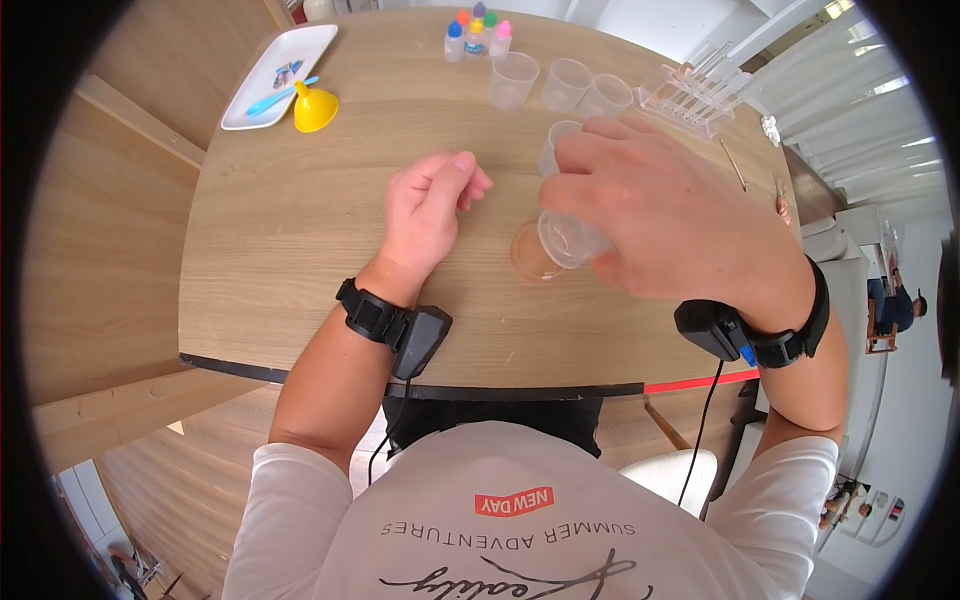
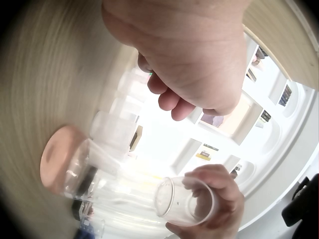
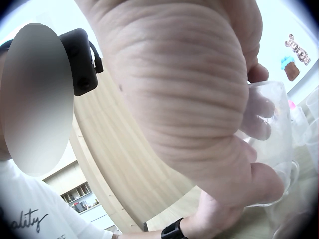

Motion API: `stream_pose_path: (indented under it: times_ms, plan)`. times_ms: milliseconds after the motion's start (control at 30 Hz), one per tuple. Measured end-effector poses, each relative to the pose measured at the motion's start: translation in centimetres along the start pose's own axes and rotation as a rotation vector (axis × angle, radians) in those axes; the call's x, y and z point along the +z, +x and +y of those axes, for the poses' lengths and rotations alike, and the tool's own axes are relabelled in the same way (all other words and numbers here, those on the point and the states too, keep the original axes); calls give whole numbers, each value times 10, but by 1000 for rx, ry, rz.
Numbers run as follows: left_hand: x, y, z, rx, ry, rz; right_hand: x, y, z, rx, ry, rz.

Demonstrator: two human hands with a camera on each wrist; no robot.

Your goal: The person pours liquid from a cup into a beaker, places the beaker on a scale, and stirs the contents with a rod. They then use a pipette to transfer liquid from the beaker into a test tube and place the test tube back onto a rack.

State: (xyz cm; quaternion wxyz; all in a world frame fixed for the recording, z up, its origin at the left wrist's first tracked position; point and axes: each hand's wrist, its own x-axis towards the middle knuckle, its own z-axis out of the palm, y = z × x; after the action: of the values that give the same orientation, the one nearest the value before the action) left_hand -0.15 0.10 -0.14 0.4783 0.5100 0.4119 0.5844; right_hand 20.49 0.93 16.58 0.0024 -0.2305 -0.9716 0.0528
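Note:
My right hand (image 1: 665, 215) (image 2: 222, 199) (image 3: 189, 94) grips a clear plastic cup (image 1: 572, 240) (image 2: 185, 201) (image 3: 276, 134), which is tilted, its fingers and thumb around the side. Just left of that cup in the head view, a cup with an orange-brown bottom (image 1: 532, 255) (image 2: 60, 157) is on the table; whether the two touch, I cannot tell. Another clear cup (image 1: 556, 150) is partly hidden behind my right hand. My left hand (image 1: 430, 205) (image 2: 179, 55) is to the left of the cups, fingers loosely curled and holding nothing.
Three clear cups (image 1: 514, 80) stand at the back beside small colour-capped bottles (image 1: 474, 42). A clear rack (image 1: 690, 100) with tubes is at the back right. At the back left are a white tray (image 1: 312, 45), a blue utensil (image 1: 270, 103) and a yellow funnel (image 1: 316, 108).

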Motion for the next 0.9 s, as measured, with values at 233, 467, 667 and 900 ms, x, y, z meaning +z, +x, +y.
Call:
stream_pose_path:
  times_ms: [233, 467, 667, 900]
  plan:
    - [0, 0, -1, 5, -2, 2, -2, 0, -2, -8, -9, -19]
    - [0, 0, 0, 8, -4, -4, -2, 0, -1, -25, -33, -35]
    - [1, 0, 1, 6, -18, 3, -4, 1, -2, -25, -29, -40]
    - [-3, 0, 0, -38, -16, -47, -3, -1, -2, -17, -18, -28]
